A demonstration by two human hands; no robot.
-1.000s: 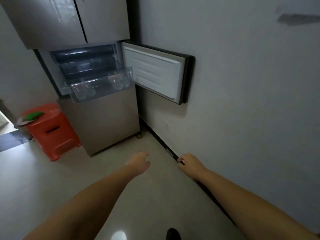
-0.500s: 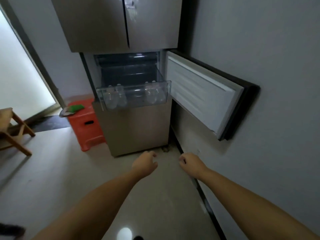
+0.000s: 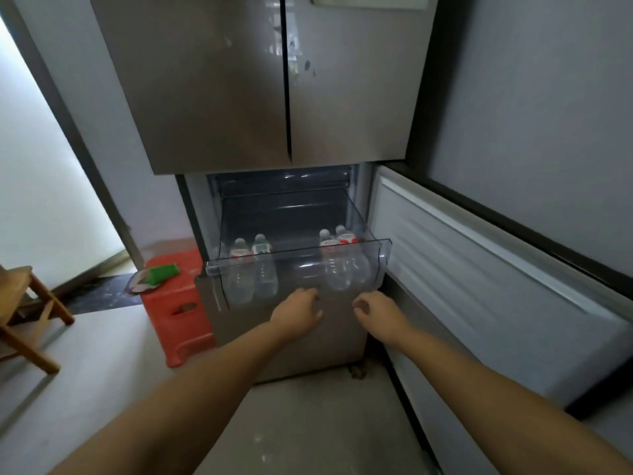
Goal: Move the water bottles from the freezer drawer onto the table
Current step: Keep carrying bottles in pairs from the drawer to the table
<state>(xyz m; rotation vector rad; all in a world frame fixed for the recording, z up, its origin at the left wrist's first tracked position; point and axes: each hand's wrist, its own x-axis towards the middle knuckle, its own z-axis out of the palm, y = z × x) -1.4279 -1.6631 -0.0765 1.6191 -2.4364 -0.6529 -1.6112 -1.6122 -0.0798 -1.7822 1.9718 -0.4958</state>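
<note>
Water bottles (image 3: 253,269) stand upright in the pulled-out freezer drawer (image 3: 298,260), now far nearer than before. Left hand (image 3: 297,313) and right hand (image 3: 378,311), empty with loosely curled fingers, have risen to just below its front, at 6 o'clock.

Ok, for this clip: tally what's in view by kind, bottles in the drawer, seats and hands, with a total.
Water bottles in the freezer drawer: 4, a left pair and a right pair; a possible fifth at far left is too blurred to count
Red plastic stool: 1
Wooden stool: 1
Hands, holding nothing: 2, left hand, right hand
Total: 8
</note>
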